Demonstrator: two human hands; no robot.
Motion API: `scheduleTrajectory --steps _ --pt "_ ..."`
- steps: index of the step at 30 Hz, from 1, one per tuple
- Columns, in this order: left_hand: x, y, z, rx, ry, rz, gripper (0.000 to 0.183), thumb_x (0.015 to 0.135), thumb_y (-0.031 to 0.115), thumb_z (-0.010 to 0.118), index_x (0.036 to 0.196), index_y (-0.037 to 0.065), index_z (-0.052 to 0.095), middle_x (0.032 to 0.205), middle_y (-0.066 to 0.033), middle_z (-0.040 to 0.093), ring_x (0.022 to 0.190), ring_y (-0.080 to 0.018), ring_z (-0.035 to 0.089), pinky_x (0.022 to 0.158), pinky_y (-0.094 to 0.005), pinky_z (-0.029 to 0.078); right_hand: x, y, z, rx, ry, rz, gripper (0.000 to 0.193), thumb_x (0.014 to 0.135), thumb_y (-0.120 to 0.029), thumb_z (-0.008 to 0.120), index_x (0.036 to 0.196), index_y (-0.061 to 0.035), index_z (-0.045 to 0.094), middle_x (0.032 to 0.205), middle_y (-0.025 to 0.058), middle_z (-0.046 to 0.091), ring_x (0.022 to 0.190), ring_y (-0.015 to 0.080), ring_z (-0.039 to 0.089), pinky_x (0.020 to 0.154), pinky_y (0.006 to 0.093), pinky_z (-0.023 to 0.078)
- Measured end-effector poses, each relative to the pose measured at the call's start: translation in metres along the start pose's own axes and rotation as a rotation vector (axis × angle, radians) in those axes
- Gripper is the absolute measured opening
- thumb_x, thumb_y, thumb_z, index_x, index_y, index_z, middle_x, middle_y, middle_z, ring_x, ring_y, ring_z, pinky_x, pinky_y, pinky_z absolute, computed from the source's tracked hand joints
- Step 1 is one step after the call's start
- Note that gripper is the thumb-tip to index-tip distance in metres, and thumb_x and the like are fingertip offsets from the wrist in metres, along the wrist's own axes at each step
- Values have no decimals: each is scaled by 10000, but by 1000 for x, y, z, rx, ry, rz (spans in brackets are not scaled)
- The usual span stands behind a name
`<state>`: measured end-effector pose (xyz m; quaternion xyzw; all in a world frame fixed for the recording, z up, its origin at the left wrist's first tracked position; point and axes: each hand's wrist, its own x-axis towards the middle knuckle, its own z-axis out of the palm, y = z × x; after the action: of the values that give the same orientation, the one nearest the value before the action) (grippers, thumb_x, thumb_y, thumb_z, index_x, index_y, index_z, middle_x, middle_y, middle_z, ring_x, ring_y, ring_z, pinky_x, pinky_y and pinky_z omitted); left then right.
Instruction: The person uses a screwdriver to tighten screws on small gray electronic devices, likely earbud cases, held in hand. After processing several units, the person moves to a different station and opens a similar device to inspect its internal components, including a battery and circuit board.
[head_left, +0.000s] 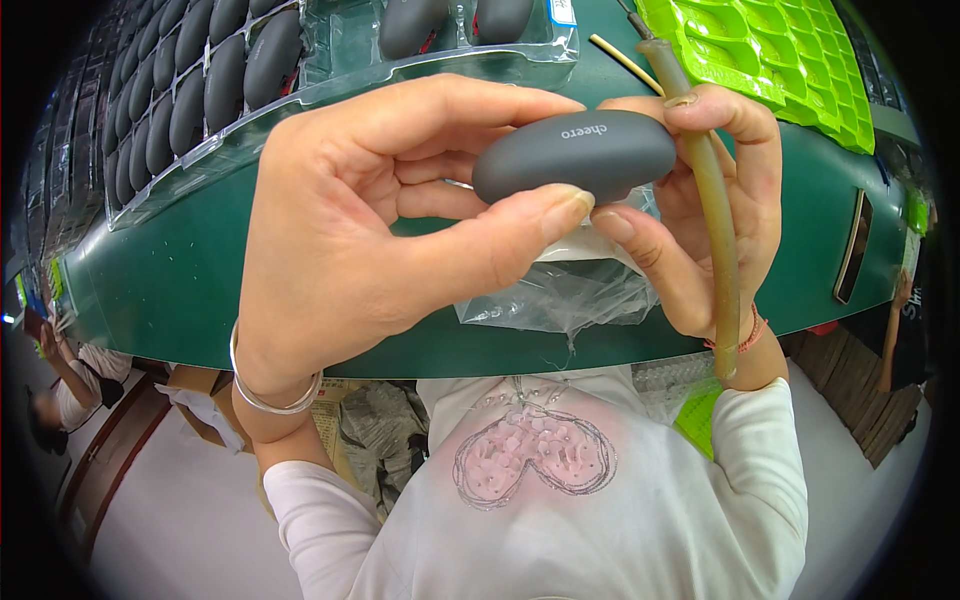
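Between my two hands is a dark grey, smooth oval case [575, 152] with light lettering on it, held level above the green table. My left hand [335, 225] grips its left end, thumb along the near side and fingers behind. At the right end, the thumb of my right hand [678, 275] presses near the lower edge, with some fingers hidden behind the case. Tucked in that same hand is a long tool with a yellowish tube-like handle [722, 235]; its thin metal tip points away from me, and its lower end reaches past my wrist.
Clear plastic trays [340, 92] with rows of similar grey cases stand at the far left. A bright green compartment tray [770, 55] lies far right, near a thin stick [625, 62]. Crumpled clear plastic [570, 300] is under my hands. A phone-like slab [853, 247] rests right; people sit both sides.
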<state>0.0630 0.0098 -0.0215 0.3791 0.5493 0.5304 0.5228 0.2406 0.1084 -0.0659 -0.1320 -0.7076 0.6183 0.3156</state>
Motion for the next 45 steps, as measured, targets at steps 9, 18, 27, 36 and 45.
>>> scheduleTrajectory --steps 9,18,27,36,45 --pt "3 7 -22 852 319 401 209 699 63 727 863 -20 627 842 -13 585 733 -78 466 696 -198 372 3 1 -1 -148 28 -97 568 789 7 660 1232 -33 307 1124 254 536 1006 259 552 876 359 433" --pt "39 -25 -51 1631 788 454 313 676 300 767 745 33 618 886 -89 583 894 -268 482 799 -373 380 3 0 -2 -193 -8 -85 503 819 -12 611 1229 -36 321 1152 264 528 990 260 555 858 349 426" --pt "16 -6 -84 1596 759 368 315 713 308 744 869 43 679 973 -133 574 962 -303 475 862 -399 391 4 2 -2 -134 73 -123 425 801 25 628 1155 -1 394 1074 212 590 878 200 587 786 290 472" --pt "6 22 -68 515 501 121 304 829 192 673 1006 -53 633 924 -84 658 834 -140 594 743 -249 458 0 -7 -12 -145 -17 -51 316 974 -258 441 1140 9 470 986 206 592 886 257 590 813 367 472" --pt "-5 16 -13 -41 60 -38 379 847 166 616 1117 -91 553 983 -144 638 865 -162 626 757 -266 503 0 -10 -3 -76 6 29 309 908 -121 555 1163 3 432 1065 201 586 970 261 586 911 391 438"
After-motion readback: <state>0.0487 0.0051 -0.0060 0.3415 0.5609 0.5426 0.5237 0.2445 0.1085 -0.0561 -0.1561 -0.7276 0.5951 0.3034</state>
